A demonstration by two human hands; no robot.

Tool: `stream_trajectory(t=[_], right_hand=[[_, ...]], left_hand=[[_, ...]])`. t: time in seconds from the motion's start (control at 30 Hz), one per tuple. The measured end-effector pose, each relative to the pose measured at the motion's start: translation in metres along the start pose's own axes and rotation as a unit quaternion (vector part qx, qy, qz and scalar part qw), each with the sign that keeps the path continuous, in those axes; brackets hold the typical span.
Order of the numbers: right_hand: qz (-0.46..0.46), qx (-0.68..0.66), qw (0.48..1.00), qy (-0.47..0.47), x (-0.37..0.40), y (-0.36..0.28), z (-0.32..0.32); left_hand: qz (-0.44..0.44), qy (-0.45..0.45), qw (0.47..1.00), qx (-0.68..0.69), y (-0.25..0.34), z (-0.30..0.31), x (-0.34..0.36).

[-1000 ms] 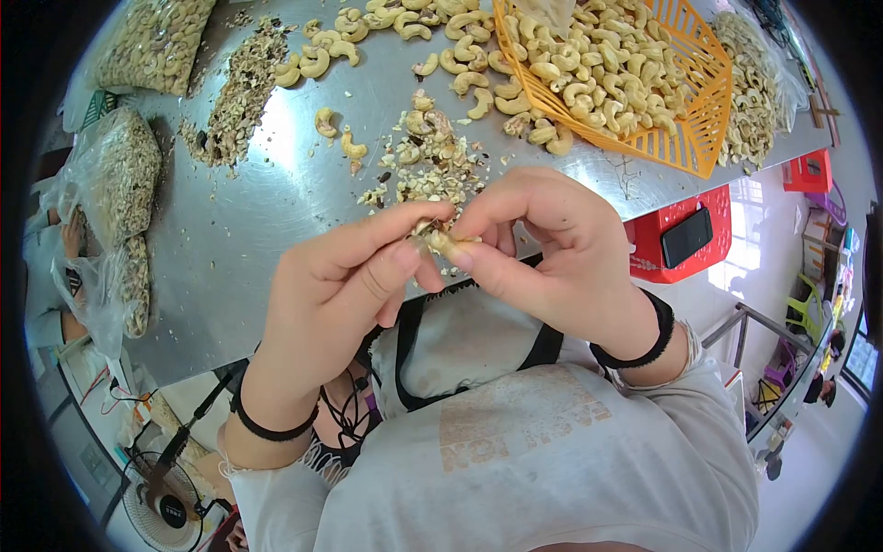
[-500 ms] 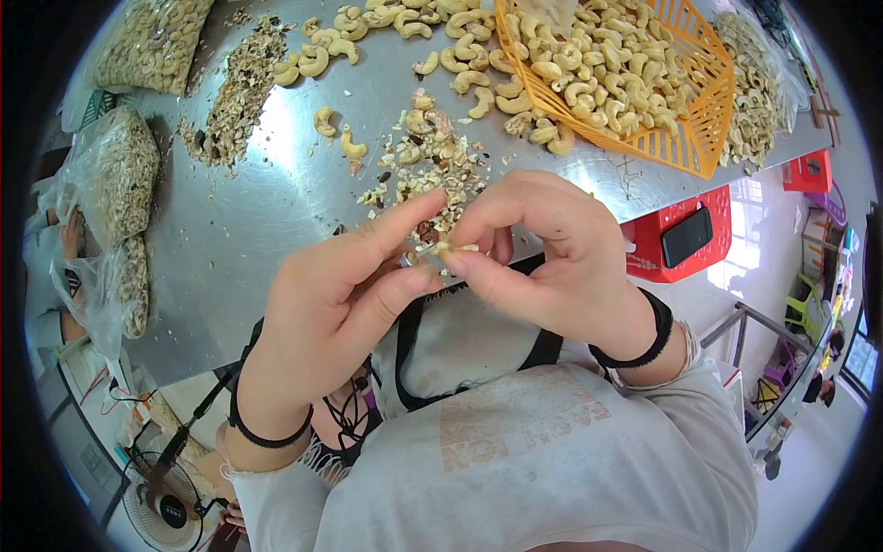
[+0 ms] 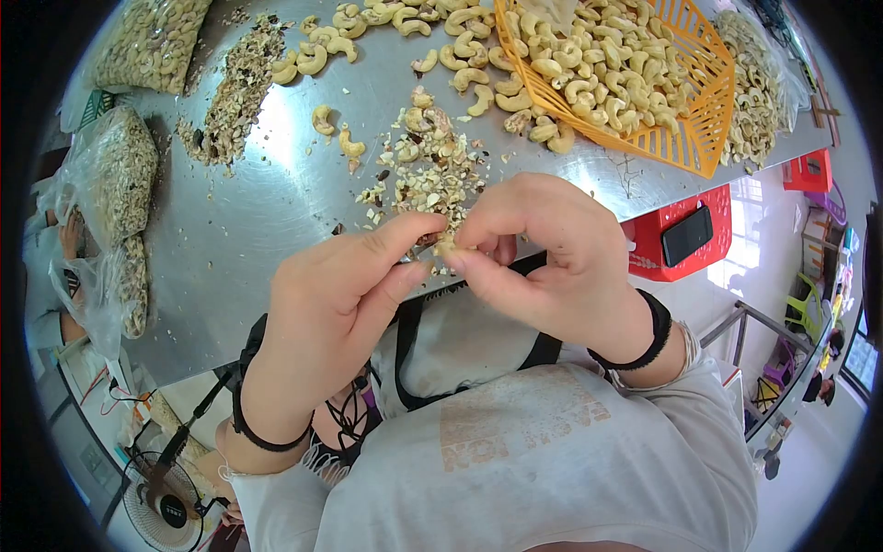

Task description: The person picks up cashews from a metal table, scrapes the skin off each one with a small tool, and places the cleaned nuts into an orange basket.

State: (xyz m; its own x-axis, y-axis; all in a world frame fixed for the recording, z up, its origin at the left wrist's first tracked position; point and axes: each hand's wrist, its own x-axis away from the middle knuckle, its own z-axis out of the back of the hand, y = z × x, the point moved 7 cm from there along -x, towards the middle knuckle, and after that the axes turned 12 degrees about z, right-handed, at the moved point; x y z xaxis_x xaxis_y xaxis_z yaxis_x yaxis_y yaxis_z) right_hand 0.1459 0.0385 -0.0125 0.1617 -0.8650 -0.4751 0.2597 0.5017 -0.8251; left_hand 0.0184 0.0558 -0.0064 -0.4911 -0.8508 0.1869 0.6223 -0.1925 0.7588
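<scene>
Close to the table's near edge, my two hands meet fingertip to fingertip. My right hand (image 3: 543, 253) pinches a small pale cashew nut (image 3: 445, 246) between thumb and forefinger. My left hand (image 3: 354, 276) is closed against the same nut, thumb and forefinger drawn together; a small dark or metallic bit shows between them, too hidden to name. Just beyond the fingers lies a heap of cashew crumbs and skin (image 3: 428, 170). Two loose cashews (image 3: 350, 143) rest to the left of that heap.
An orange plastic basket (image 3: 713, 110) full of cashews stands on the metal table (image 3: 239, 304) at right. Whole cashews (image 3: 469, 51) lie beside it. Bags of nuts (image 3: 129, 175) line the left side. A phone (image 3: 686, 237) sits on a red stool (image 3: 653, 265). Another person's arm (image 3: 71, 241) shows at far left.
My left forefinger and thumb have drawn closer together around the nut, the forefinger bending lower. The metallic bit by the left fingers is now mostly covered. My right hand has barely moved.
</scene>
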Motion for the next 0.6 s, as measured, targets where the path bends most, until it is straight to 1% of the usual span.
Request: stream_trajectory(t=[0.1,0.17,0.2,0.27,0.3,0.33,0.37,0.43,0.5,0.57,0.6], right_hand=[[0.022,0.030,0.999,0.007,0.001,-0.001,0.000],[0.033,0.042,0.999,0.003,0.001,-0.002,-0.001],[0.044,0.054,0.998,0.000,0.001,-0.003,-0.001],[0.051,0.049,0.997,0.008,0.001,-0.003,-0.001],[0.057,0.044,0.997,0.017,0.001,-0.004,0.000],[0.057,0.044,0.997,0.017,0.001,-0.004,0.000],[0.064,0.042,0.997,0.019,0.000,-0.006,0.001],[0.070,0.041,0.996,0.022,-0.001,-0.008,0.004],[0.034,0.025,0.999,0.011,-0.001,-0.005,0.004],[0.043,0.027,0.999,0.018,-0.001,-0.004,0.004],[0.052,0.028,0.998,0.024,-0.001,-0.005,0.004]], left_hand=[[-0.005,0.021,1.000,-0.016,0.000,-0.002,-0.001],[-0.025,0.059,0.998,-0.023,0.001,0.000,0.000],[-0.025,0.059,0.998,-0.023,0.001,0.000,0.000],[0.037,0.015,0.998,0.038,-0.009,-0.002,-0.001],[0.037,0.015,0.998,0.038,-0.007,-0.001,-0.001],[0.116,-0.009,0.981,0.159,-0.015,-0.002,-0.002],[0.191,-0.034,0.941,0.276,-0.024,-0.006,0.000],[0.176,-0.027,0.949,0.260,-0.026,-0.005,-0.002],[0.160,-0.019,0.956,0.244,-0.024,-0.002,-0.002],[0.129,-0.048,0.948,0.285,-0.016,-0.001,-0.002],[0.129,-0.049,0.948,0.285,-0.014,0.000,-0.002]])
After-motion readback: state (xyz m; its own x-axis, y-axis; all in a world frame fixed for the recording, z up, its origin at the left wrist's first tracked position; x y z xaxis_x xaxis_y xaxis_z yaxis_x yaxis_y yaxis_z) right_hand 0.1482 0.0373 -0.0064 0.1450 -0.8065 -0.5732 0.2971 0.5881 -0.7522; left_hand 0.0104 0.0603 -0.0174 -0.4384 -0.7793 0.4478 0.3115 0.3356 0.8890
